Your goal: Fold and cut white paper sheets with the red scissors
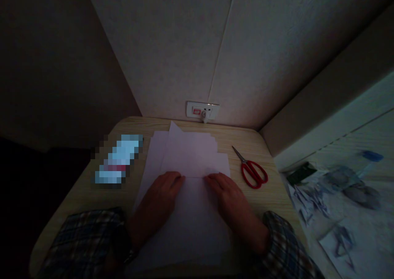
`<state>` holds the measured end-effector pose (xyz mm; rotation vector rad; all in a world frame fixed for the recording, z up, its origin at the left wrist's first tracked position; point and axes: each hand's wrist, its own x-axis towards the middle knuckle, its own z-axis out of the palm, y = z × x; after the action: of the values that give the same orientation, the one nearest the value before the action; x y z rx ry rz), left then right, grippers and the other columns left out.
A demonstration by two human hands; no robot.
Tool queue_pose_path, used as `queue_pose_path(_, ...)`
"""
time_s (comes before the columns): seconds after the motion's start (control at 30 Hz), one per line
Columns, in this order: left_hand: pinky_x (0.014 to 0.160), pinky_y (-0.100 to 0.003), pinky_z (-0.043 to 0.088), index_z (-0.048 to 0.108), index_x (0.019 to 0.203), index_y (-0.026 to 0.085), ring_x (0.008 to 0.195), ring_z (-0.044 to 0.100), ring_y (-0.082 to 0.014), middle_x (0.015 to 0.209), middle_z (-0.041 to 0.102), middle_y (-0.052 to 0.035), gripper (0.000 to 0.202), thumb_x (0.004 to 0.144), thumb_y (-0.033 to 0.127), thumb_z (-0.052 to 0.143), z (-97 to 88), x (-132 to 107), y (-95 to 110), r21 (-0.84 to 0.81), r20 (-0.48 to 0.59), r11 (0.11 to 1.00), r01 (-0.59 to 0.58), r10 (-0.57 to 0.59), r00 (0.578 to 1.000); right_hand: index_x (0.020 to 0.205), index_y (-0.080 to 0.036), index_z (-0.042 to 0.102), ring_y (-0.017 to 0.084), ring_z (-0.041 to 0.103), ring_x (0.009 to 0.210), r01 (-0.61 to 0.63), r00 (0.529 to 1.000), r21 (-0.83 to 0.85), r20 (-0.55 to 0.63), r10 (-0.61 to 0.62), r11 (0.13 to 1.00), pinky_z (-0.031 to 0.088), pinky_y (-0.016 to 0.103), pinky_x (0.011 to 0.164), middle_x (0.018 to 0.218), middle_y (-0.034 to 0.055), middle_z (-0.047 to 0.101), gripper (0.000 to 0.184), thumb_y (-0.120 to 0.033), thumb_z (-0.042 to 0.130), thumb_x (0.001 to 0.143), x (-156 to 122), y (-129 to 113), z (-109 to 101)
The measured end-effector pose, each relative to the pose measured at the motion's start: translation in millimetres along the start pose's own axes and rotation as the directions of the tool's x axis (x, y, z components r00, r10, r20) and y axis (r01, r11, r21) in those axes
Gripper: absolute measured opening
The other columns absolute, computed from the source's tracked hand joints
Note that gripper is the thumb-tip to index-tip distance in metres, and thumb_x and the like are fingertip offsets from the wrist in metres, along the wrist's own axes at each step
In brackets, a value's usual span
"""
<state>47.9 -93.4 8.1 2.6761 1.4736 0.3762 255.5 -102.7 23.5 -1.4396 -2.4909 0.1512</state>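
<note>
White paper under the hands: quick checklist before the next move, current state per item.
1. Left hand at the white paper: ok, fingertips near the line across it.
2. Right hand likewise at the paper: ok, fingertips near the same line.
3. Sheet edges aligned: not ok, outlines are staggered and one corner juts out at the far side.
4. Line between the hands a pressed crease: cannot tell, too dim.
5. Scissors apart from both hands: ok, lying to the right of the paper.
</note>
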Motion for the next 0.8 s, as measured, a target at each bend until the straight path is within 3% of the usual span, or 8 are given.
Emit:
queue_pose_path(0.13, 0.085, -0.034, 0.048, 0.059, 0.102, 0.012, 0.093, 0.055, -0.0199, 0.098, 0.061, -0.0093, 0.031, 0.081, 0.001, 0.039, 4.6, 9.9, 10.2, -0.062, -0.015, 0.997, -0.053, 0.053, 0.999, 0.109, -0.01, 0.056, 0.021, 0.054, 0.095, 0.041, 0.998, 0.076, 0.045, -0.044, 0.996, 0.049, 0.036, 0.085, 0.105, 0.0127, 0.059, 0.037, 0.004, 0.04, 0.079, 15.7, -18.3, 11.1)
queue_pose_path(0.27, 0.085, -0.034, 0.049, 0.058, 0.104, 0.011, 0.093, 0.055, -0.0195, 0.099, 0.061, -0.0089, 0.033, 0.08, -0.001, 0.038, 5.9, 10.5, 6.7, -0.086, -0.024, 0.994, -0.074, 0.072, 0.997, 0.109, -0.009, 0.056, 0.021, 0.053, 0.094, 0.047, 0.996, 0.07, 0.067, -0.052, 0.996, 0.049, 0.035, 0.084, 0.103, 0.0127, 0.059, 0.033, 0.001, 0.042, 0.081, 17.6, -20.2, 13.9)
queue_pose_path(0.47, 0.083, -0.03, 0.049, 0.06, 0.104, 0.015, 0.095, 0.055, -0.0173, 0.101, 0.06, -0.0069, 0.039, 0.078, -0.003, 0.036, 0.8, 6.1, -8.3, -0.14, 0.0, 0.989, -0.041, 0.042, 0.999, 0.112, -0.01, 0.056, 0.022, 0.055, 0.091, 0.031, 0.993, 0.03, 0.114, -0.034, 0.999, 0.05, 0.034, 0.081, 0.1, 0.0105, 0.061, 0.035, 0.0, 0.045, 0.081, 4.3, -7.2, 3.9)
queue_pose_path(0.8, 0.084, -0.033, 0.05, 0.061, 0.105, 0.016, 0.095, 0.059, -0.0185, 0.106, 0.063, -0.0075, 0.045, 0.073, -0.001, 0.034, -13.5, -7.9, -29.0, -0.133, 0.049, 0.99, 0.046, -0.04, 0.998, 0.11, -0.012, 0.059, 0.022, 0.058, 0.091, -0.061, 0.995, -0.029, 0.081, 0.064, 0.998, 0.05, 0.038, 0.081, 0.098, 0.0106, 0.064, 0.034, -0.001, 0.048, 0.08, -21.1, 22.9, -12.8)
